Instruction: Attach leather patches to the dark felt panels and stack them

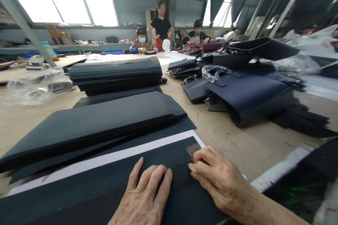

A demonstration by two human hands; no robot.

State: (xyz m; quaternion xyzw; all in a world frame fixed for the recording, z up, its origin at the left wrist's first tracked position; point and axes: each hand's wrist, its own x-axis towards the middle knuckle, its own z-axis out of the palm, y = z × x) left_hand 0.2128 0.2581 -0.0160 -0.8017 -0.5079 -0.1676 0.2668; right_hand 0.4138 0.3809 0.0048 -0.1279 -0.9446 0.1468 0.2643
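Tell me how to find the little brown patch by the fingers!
Start at the long tan worktable and come to its near edge, where both hands press a dark sheet lying on a white board. Follow the right hand to its fingertips. The small brown patch sits there at the sheet's corner, the only brown spot among dark sheets.

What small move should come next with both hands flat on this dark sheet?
Probably slide the right hand along the edge toward the brown patch to press it down. Its fingertips sit just beside that patch, while the left hand lies flat on the dark sheet.
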